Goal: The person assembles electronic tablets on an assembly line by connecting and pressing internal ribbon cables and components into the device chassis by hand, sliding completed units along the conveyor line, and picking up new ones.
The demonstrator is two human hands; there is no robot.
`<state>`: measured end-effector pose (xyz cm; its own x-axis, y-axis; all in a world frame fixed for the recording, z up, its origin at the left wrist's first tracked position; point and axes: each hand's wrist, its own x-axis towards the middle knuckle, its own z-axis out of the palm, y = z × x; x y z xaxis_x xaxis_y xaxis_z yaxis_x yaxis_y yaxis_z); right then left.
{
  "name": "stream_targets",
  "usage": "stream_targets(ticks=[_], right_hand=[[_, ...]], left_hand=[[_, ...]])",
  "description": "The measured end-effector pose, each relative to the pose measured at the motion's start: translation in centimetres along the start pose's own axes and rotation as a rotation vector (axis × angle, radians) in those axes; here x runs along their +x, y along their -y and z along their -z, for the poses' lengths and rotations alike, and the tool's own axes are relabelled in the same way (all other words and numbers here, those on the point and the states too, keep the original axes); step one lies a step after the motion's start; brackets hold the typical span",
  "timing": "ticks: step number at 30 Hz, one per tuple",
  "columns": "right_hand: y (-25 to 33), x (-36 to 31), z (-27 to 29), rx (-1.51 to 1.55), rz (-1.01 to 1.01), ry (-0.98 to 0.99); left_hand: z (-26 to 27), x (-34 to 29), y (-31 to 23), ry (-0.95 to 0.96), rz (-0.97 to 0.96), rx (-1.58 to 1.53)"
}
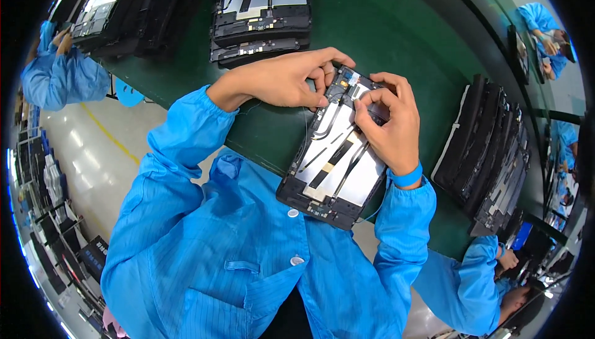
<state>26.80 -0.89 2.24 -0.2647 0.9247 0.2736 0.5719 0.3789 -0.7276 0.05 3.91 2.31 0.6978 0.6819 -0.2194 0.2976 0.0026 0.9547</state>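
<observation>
An opened tablet (pixel 347 147), its silvery back, black flat cables and small circuit parts facing up, lies tilted across the near edge of the green table. My left hand (pixel 288 82) grips its upper left corner, thumb on the side edge and index finger stretched along the top. Over the upper right part of the tablet is my right hand (pixel 393 122), thumb and index finger pinched together near the inner parts. Whatever sits between those fingertips is too small or hidden to make out. A blue wrist strap (pixel 406 176) with a thin cord circles my right wrist.
Similar opened tablets (pixel 263 23) are stacked at the far edge of the green table (pixel 372 23). More dark stacks stand at the left (pixel 133 17) and right (pixel 480 147). Co-workers in blue sit at left (pixel 68 75) and lower right (pixel 465 283).
</observation>
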Motion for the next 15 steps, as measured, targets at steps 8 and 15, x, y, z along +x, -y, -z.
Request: stream_targets(ticks=[8, 15], right_hand=[[0.3, 0.1, 1.4, -0.009, -0.009, 0.160], [0.5, 0.3, 1.7, 0.020, -0.041, 0.224]], left_hand=[[-1.0, 0.2, -0.4, -0.052, 0.023, -0.074], [-1.6, -0.1, -0.2, -0.097, 0.013, -0.160]])
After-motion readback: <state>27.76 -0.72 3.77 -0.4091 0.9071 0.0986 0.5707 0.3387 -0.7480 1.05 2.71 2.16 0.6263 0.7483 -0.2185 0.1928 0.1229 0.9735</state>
